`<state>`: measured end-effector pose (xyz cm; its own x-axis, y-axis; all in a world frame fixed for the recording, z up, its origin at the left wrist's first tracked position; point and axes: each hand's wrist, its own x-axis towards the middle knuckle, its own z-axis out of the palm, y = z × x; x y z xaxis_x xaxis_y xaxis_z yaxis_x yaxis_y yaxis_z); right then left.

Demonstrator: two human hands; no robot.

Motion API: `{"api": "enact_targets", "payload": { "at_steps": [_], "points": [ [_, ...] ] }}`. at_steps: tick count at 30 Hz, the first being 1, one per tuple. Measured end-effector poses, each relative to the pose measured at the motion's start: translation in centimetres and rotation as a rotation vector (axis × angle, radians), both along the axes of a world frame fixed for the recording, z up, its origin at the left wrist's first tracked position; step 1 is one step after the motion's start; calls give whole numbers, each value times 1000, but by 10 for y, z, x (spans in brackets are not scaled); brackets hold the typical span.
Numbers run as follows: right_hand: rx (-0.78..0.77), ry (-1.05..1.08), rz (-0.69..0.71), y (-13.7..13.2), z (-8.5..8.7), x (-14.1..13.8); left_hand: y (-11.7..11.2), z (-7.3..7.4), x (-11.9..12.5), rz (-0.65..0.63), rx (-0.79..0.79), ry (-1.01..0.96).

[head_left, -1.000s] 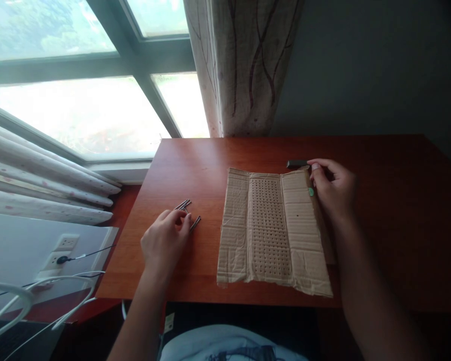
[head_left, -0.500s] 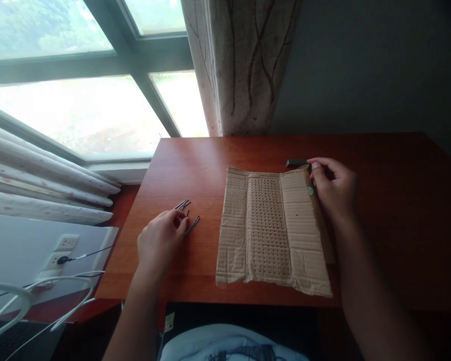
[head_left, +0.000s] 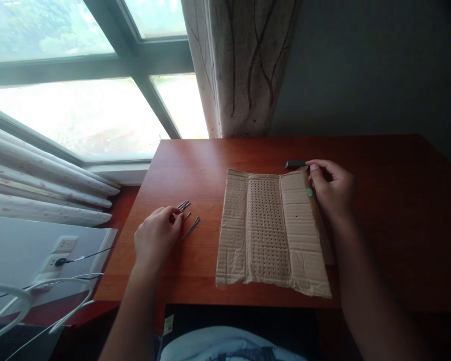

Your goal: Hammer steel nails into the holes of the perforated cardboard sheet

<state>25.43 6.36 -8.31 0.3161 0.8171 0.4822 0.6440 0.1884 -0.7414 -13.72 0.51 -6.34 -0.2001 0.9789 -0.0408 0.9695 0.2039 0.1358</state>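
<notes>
My left hand (head_left: 156, 233) rests low over the table with its thumb and index finger pinched at a small bunch of metal nails (head_left: 184, 205). How many of the nails the fingertips grip is hidden. Beside them lie a single nail (head_left: 187, 217) and a further pair of nails (head_left: 191, 227). At the far right corner of a creased cardboard sheet (head_left: 235, 225), my right hand (head_left: 332, 188) has its fingers closed on the end of a dark grey bar (head_left: 295, 164). Rows of small holes fill the sheet's middle panel, and a green sticker (head_left: 309, 192) marks its right edge.
The reddish-brown wooden table (head_left: 203, 165) ends at a window (head_left: 78, 115) and a patterned curtain (head_left: 248, 70). Wall sockets (head_left: 65, 244) with a black plug and white cables (head_left: 75, 301) are at the lower left.
My left hand has shifted slightly left, baring more of the single nail and the pair. My right hand stays at the bar, and the cardboard sheet has not visibly moved.
</notes>
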Motion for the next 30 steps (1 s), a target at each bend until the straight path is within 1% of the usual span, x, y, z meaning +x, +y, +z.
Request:
{"api": "enact_targets", "payload": {
  "at_steps": [6,16,21,25,30],
  "points": [
    [7,7,1,0,1,-1,0,-7,0,-38,43,-2],
    [3,-17,-3,-2,3,-2,-3,-11,-4,-90,59,-45],
    [7,-11,-4,0,1,-1,-5,-13,-7,-122,99,-77],
    [5,-20,0,0,0,-1,-5,-12,-9,-140,65,-74],
    [6,-27,-1,-1,1,-1,-1,-13,-8,-119,48,-55]
  ]
}}
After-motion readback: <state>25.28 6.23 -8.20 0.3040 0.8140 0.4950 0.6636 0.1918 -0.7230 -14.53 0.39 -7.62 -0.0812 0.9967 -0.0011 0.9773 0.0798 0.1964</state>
